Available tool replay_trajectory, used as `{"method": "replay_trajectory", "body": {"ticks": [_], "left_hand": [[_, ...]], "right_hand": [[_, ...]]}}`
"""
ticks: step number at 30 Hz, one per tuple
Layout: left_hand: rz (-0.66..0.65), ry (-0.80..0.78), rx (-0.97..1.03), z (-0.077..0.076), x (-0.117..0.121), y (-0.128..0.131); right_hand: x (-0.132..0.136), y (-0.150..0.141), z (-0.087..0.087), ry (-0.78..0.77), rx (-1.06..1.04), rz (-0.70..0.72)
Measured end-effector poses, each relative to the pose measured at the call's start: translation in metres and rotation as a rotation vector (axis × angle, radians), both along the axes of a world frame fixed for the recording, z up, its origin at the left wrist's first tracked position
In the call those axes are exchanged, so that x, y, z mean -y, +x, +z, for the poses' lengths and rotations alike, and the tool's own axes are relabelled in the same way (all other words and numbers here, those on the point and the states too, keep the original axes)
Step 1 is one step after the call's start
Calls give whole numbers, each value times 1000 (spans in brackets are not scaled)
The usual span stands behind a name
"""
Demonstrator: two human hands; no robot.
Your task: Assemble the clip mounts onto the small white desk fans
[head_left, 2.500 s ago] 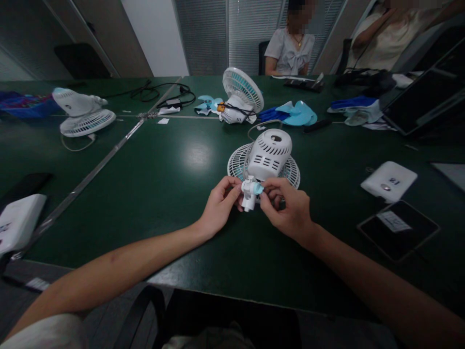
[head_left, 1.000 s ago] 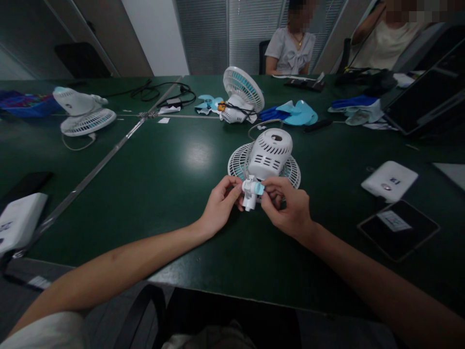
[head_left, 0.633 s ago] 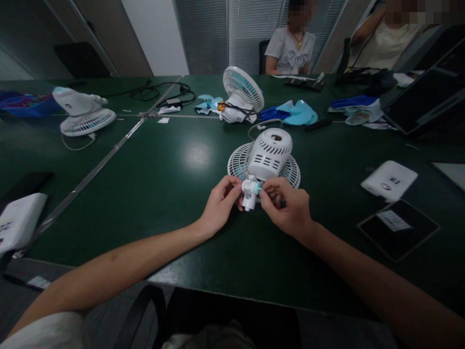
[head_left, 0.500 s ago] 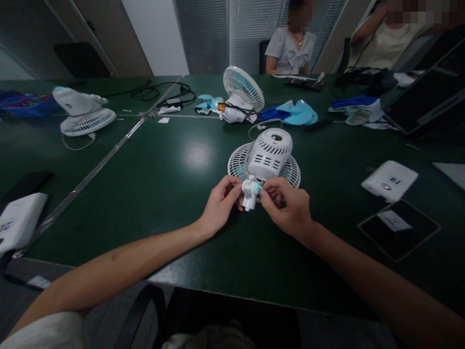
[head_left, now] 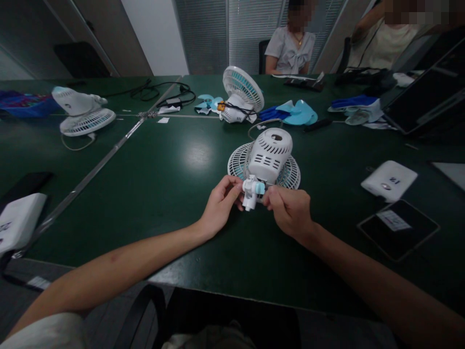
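Observation:
A small white desk fan (head_left: 269,155) lies grille-down on the green table (head_left: 163,174), its motor housing facing up. A white neck bracket (head_left: 249,192) with a light-blue knob (head_left: 259,187) sticks out toward me. My left hand (head_left: 220,203) pinches the bracket from the left side with thumb and fingers. My right hand (head_left: 288,211) is closed, its fingertips pressed together at the blue knob on the bracket's right side.
Two more white fans (head_left: 83,112) (head_left: 241,94) lie farther back, with blue blades (head_left: 300,112) and black cables (head_left: 163,92). A white box (head_left: 388,180) and a black phone (head_left: 397,228) lie at right, another white box (head_left: 18,220) at left. Two people sit across the table.
My right hand has rolled over at the blue knob, knuckles now on top and fingers tucked under. The left hand and the fan have stayed put.

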State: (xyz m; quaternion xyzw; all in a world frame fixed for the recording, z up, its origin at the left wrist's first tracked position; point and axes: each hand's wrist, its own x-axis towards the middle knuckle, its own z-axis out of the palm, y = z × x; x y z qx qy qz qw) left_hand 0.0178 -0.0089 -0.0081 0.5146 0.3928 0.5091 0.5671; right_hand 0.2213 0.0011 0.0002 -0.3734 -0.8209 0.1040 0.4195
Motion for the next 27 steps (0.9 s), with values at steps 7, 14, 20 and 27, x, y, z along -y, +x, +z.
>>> {"method": "replay_trajectory", "body": {"ticks": [7,14,20,27], "left_hand": [[-36,97,-139,3,7,2],[54,247,-296,6,-4,-8],[146,337,-362,3,-48,-37],[282,341,-358,-4,-88,-65]], "right_hand": [[0,1,1,31,26,85],[3,-1,0,19,-29,116],[3,2,-2,55,-47,127],[1,2,3,25,-45,98]]}}
